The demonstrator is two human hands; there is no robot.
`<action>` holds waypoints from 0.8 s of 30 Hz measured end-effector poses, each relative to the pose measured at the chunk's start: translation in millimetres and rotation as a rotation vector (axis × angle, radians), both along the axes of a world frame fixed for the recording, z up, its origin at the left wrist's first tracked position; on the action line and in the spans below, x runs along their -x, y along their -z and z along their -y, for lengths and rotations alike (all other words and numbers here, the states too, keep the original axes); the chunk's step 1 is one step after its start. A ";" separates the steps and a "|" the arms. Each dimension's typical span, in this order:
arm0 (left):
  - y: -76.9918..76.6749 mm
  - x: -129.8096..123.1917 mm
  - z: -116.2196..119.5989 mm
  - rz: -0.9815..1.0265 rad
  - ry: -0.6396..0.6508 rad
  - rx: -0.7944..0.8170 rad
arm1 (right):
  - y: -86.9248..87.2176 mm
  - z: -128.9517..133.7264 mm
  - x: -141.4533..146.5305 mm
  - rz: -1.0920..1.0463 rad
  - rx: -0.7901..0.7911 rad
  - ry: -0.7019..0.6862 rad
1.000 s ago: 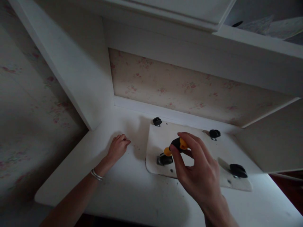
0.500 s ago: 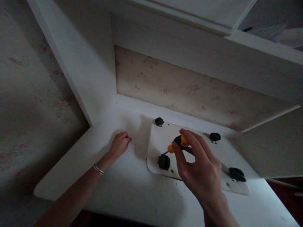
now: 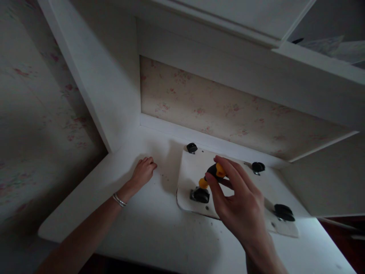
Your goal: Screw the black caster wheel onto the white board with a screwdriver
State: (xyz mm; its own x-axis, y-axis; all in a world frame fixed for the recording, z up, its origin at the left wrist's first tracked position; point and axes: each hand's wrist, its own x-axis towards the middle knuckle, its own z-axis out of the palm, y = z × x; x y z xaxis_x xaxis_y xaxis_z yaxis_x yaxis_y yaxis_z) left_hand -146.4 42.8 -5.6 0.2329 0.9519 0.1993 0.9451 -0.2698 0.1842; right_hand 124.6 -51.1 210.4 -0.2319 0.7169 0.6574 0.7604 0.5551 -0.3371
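My right hand [image 3: 242,198] grips a yellow-and-black screwdriver [image 3: 216,171] with thumb and fingers. Its shaft points down at the near-left black caster [image 3: 201,195], whose wheel hides the tip. This caster sits on a white board [image 3: 188,171] with rounded corners, lying on the white desktop. More casters stand at the board's other corners: far left [image 3: 192,147], far right [image 3: 258,167] and near right [image 3: 284,212]. Left of the board, my left hand [image 3: 143,170] rests on the desktop with fingers curled together; whatever they pinch, if anything, is hidden. Small dark bits [image 3: 165,177] lie beside it.
A white side panel [image 3: 99,83] rises at the left and an overhead shelf [image 3: 228,68] spans above the work. Flowered wallpaper [image 3: 199,102] covers the wall behind. Dark specks dot the desktop [image 3: 159,232] in front of the board.
The near-left caster's wheel has swivelled, showing more of its metal plate. The screwdriver has shifted slightly down and left with my right hand. My left hand is nearly still.
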 end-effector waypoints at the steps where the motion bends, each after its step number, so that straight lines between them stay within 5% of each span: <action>1: 0.5 1.3 -0.9 0.004 0.000 -0.001 | -0.4 0.4 -0.2 -0.003 -0.007 -0.002; 16: -6.2 -1.7 0.8 0.235 0.024 -0.037 | 2.7 0.2 2.9 0.055 -0.022 0.042; 20: -36.9 -21.6 8.8 0.411 0.081 -0.032 | 1.6 0.7 2.9 0.061 -0.049 0.009; 24: -92.4 -48.2 31.5 0.588 0.328 0.087 | 1.2 0.6 1.9 0.055 -0.035 -0.011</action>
State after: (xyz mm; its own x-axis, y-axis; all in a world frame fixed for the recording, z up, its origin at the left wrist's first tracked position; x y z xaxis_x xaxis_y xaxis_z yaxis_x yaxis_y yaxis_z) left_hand -98.2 11.3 86.8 0.3889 0.8687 0.3068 0.5527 -0.4864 0.6768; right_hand 122.7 -51.7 209.3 -0.2759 0.6910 0.6681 0.7713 0.5740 -0.2751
